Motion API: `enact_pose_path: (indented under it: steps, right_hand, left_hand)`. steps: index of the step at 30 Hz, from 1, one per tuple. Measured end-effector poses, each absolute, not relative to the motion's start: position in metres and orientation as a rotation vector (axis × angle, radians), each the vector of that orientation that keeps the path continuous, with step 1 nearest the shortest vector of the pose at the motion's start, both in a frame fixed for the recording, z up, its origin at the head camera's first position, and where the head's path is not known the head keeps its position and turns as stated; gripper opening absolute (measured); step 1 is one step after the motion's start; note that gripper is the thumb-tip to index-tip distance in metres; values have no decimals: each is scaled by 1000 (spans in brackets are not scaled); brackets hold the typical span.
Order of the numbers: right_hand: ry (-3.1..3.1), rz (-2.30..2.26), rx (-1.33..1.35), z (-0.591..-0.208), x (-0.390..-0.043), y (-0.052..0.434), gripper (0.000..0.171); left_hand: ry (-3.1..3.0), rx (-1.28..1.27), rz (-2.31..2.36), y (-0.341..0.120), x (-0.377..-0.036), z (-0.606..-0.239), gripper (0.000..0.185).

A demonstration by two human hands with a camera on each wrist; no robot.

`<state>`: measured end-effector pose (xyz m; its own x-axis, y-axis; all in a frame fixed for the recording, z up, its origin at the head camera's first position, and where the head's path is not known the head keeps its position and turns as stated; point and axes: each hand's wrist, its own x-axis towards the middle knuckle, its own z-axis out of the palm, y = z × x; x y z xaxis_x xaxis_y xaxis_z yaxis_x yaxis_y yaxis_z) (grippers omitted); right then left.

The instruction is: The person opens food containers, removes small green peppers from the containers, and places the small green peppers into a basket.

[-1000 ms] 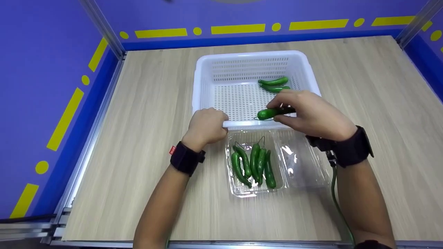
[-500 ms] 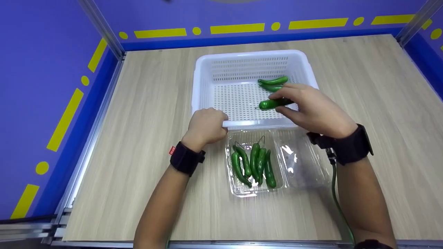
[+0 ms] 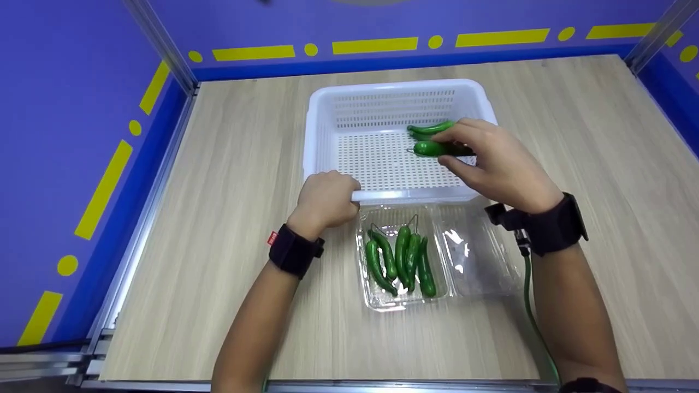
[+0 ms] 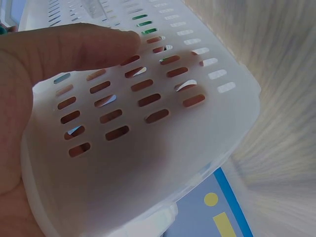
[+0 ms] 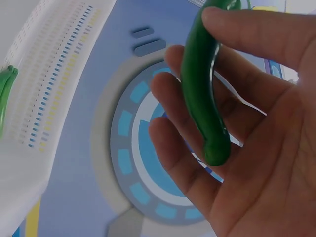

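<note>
My left hand (image 3: 329,197) grips the near rim of the white perforated basket (image 3: 314,131) at its left corner; in the left wrist view the thumb (image 4: 84,49) lies along the slotted wall. Over the basket's right side, my right hand (image 3: 499,161) pinches a green chili pepper (image 3: 428,148) between thumb and fingers. The right wrist view shows that curved pepper (image 5: 200,81) under the thumb, its rounded end toward the palm. Beyond it another green pepper (image 3: 428,129) lies on the basket floor, and one beside it is mostly hidden by the held pepper and hand.
Just in front of the basket sits an open clear plastic clamshell box (image 3: 377,305), several green peppers (image 3: 401,254) in its left half. Its lid (image 3: 480,262) lies flat to the right. A green cable (image 3: 528,295) runs along the right forearm. Blue panels (image 3: 382,16) bound the table (image 3: 240,142).
My right hand has moved away from the near rim, farther back over the basket with the pepper, closer to the peppers lying there. The left hand stays on the rim.
</note>
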<state>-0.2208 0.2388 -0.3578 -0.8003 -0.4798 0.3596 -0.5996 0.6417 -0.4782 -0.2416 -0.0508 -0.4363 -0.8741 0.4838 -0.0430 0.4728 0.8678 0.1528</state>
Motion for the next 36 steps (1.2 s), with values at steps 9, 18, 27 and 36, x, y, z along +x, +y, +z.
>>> enact_pose_path:
  steps: [9, 18, 27, 36]
  right_hand:
    - [-2644, 882, 881, -362, -224, 235, 25]
    - [-2664, 892, 909, -364, -225, 236, 24]
    - [-2674, 880, 942, -365, -225, 234, 21]
    - [-2697, 859, 961, -367, -225, 231, 24]
  left_hand:
    - [2956, 752, 218, -51, -241, -436, 10]
    - [2959, 750, 226, -50, -242, -437, 9]
    - [2965, 755, 216, -50, -242, -437, 9]
    - [2960, 751, 217, -51, -242, -437, 9]
